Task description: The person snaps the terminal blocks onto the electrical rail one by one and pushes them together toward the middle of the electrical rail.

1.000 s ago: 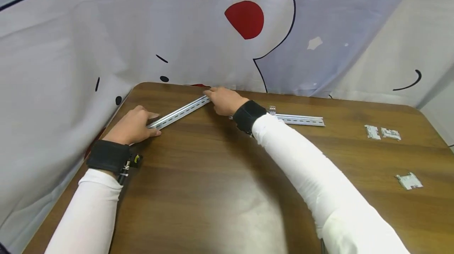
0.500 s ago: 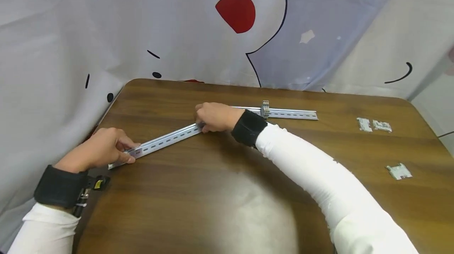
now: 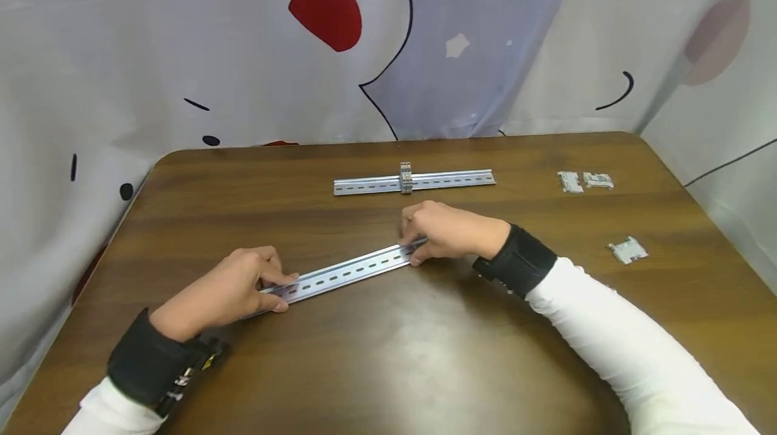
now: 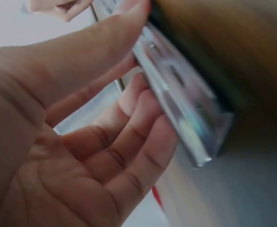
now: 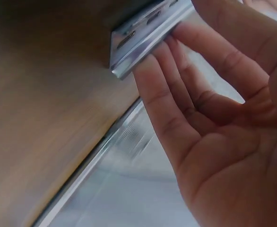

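Note:
A slotted metal DIN rail point(image 3: 349, 270) slants across the middle of the table, its right end farther back than its left. My left hand point(image 3: 233, 283) pinches it near the left end, thumb on the near edge and fingers along the far edge. Near the other end my right hand point(image 3: 446, 231) pinches it the same way. In the left wrist view the fingers point(image 4: 148, 146) lie along the side of the rail point(image 4: 176, 90), whose end sticks out past them. The right wrist view shows the rail's other end point(image 5: 129, 47) beyond my fingertips.
Behind, a second DIN rail point(image 3: 452, 180) carries a small grey terminal block point(image 3: 406, 178). At the right lie two flat pale pieces point(image 3: 570, 182) side by side and a third pale piece point(image 3: 628, 250) nearer. A printed curtain point(image 3: 273, 71) hangs along the table's back edge.
Both hands have brought the rail from the back left toward the middle of the table, and it slants less. The head view has turned right. The second rail now shows in full.

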Motion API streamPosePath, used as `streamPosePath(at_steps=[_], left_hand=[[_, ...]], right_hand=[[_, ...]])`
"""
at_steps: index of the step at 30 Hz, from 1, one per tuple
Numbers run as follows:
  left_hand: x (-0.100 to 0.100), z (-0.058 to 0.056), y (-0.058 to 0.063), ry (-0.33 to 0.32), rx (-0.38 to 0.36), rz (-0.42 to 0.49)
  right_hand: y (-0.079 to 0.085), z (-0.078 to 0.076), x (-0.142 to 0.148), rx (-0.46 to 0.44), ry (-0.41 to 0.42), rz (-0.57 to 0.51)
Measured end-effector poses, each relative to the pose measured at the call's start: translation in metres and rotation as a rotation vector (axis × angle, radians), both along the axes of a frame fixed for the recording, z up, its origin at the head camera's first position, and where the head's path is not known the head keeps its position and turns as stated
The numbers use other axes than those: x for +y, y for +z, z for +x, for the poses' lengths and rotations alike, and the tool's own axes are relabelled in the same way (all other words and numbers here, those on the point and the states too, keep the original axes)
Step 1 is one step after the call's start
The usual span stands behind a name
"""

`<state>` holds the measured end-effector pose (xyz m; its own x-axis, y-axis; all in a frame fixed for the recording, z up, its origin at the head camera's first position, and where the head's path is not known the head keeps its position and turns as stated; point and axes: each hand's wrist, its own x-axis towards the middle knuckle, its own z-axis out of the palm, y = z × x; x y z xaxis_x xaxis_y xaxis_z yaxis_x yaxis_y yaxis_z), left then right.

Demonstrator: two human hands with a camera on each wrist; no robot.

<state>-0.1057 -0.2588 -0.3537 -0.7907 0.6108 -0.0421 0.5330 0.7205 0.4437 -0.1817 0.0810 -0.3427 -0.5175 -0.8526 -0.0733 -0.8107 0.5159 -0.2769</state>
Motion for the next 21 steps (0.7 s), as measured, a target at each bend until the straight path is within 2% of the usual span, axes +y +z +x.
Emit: streamPosePath(at_steps=[3, 6, 11, 14, 16, 19, 21], left_hand=[[0.035, -0.016, -0.005, -0.035, -0.004, 0.038], [0.072, -0.033, -0.008, -0.065, -0.010, 0.038], [0.117, -0.050, -0.008, -0.092, 0.004, 0.003], [0.133, -0.052, -0.008, -0.114, 0.058, -0.001], [0.139, -0.053, -0.008, -0.127, 0.106, 0.001], [0.143, -0.053, -0.008, -0.138, 0.155, 0.002], [0.142, -0.053, -0.010, -0.137, 0.158, -0.001]], right_hand=[[-0.003, 0.001, 0.042, -0.049, -0.112, -0.070], [-0.005, 0.002, 0.083, -0.092, -0.215, -0.111], [-0.007, -0.003, 0.128, -0.127, -0.305, -0.107], [-0.003, -0.001, 0.145, -0.100, -0.320, -0.060], [0.004, 0.002, 0.156, -0.046, -0.332, 0.000], [0.019, 0.006, 0.174, -0.008, -0.447, 0.136], [0.028, 0.010, 0.189, -0.034, -0.580, 0.240]])
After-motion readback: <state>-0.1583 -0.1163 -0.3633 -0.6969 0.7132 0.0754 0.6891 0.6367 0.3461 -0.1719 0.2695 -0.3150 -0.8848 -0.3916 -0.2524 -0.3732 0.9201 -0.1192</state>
